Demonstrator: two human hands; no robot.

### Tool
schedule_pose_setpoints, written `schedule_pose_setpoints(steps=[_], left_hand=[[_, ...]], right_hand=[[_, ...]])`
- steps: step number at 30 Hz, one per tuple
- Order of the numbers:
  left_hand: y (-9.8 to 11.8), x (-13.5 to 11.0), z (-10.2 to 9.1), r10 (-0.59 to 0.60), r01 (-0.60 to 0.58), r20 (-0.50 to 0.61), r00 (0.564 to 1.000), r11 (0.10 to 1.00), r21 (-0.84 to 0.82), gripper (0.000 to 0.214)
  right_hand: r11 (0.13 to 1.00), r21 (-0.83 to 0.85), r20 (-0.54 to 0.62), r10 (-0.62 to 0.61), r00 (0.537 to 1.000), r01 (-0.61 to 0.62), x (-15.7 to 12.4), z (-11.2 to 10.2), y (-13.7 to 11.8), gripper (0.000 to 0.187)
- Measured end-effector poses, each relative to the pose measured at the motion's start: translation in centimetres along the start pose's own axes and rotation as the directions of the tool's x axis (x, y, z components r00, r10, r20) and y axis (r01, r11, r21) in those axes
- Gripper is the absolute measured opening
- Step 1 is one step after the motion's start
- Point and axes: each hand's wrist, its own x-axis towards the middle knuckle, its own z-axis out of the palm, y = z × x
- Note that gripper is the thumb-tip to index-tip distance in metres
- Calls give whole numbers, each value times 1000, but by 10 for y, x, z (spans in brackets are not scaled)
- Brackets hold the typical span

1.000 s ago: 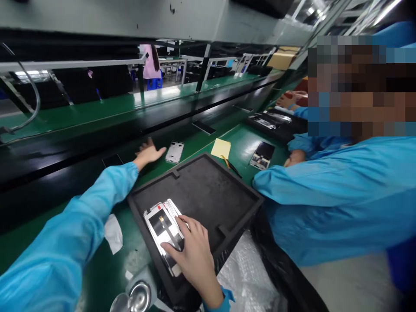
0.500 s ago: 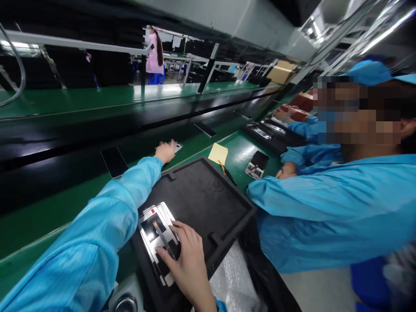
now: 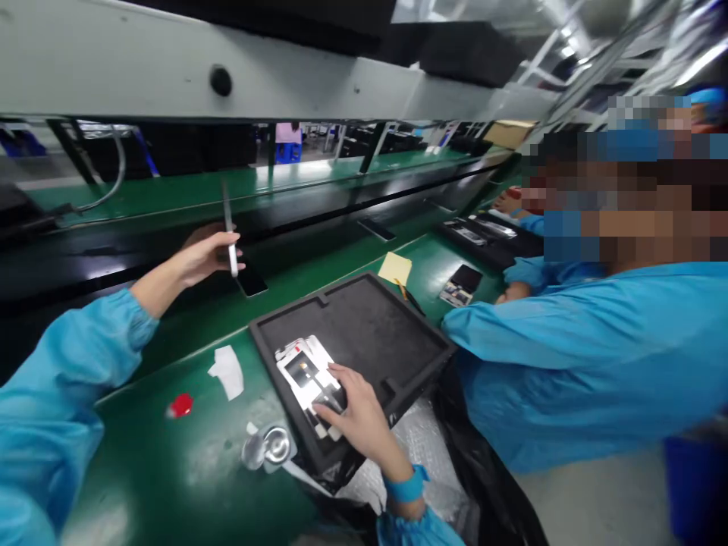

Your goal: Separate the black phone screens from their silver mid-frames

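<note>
Raised over the far side of the bench, my left hand (image 3: 202, 254) grips a phone (image 3: 232, 246), seen almost edge-on and partly blurred. A dark phone (image 3: 252, 282) lies on the belt just beyond that hand. Lower down, my right hand (image 3: 358, 413) has its thumb and fingers closed about the sides of the top phone panel (image 3: 302, 371). This panel has a white and black back with a small red mark and lies on a stack of similar panels. The stack rests at the left end of a black foam tray (image 3: 392, 326).
On the green bench (image 3: 164, 470) are a metal cup with a lid (image 3: 277, 445), a red piece (image 3: 180, 405) and a torn white paper (image 3: 227, 371). Yellow notes (image 3: 395, 268) and an opened phone (image 3: 462, 285) lie near a co-worker's blue sleeve (image 3: 546, 341) at right.
My left hand has lifted the phone off the belt and moved left with it. The view has shifted left, showing more bench. My right hand stays at the panel stack.
</note>
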Motion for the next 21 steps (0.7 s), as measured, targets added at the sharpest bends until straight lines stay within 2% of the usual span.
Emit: schedule_pose_setpoints(steps=[2, 4, 8, 12, 15, 16, 18, 20, 21], left_hand=[[-7, -56, -39, -45, 32, -111, 993, 992, -121, 37], [-20, -113, -72, -85, 34, -236, 968, 976, -214, 38], [-46, -210, -119, -222, 48, -423, 879, 922, -384, 28], [-66, -273, -146, -417, 107, -485, 769, 832, -545, 5], [-80, -299, -160, -472, 122, -492, 731, 800, -587, 12], [-83, -303, -165, -468, 101, -491, 734, 791, -603, 11], [-88, -306, -174, -425, 50, -450, 785, 769, -637, 17], [-86, -301, -183, -335, 6, -378, 863, 755, -656, 43], [-82, -296, -186, -279, -11, -343, 897, 761, -649, 55]], right_hand=[[999, 48, -21, 1, 1000, 0, -3, -1, 9, 44], [994, 110, -31, 25, 999, -22, -3, -2, 16, 44], [962, 246, -60, 137, 989, -119, 2, -5, 17, 53], [943, 268, -166, 248, 954, -198, 6, -9, -4, 61], [937, 241, -298, 317, 900, -251, 8, -16, -26, 61], [934, 247, -357, 337, 871, -260, 9, -19, -33, 61], [921, 292, -465, 371, 803, -257, 10, -26, -49, 61], [907, 363, -532, 391, 751, -215, 9, -31, -68, 59], [908, 380, -553, 376, 744, -177, 7, -32, -80, 57]])
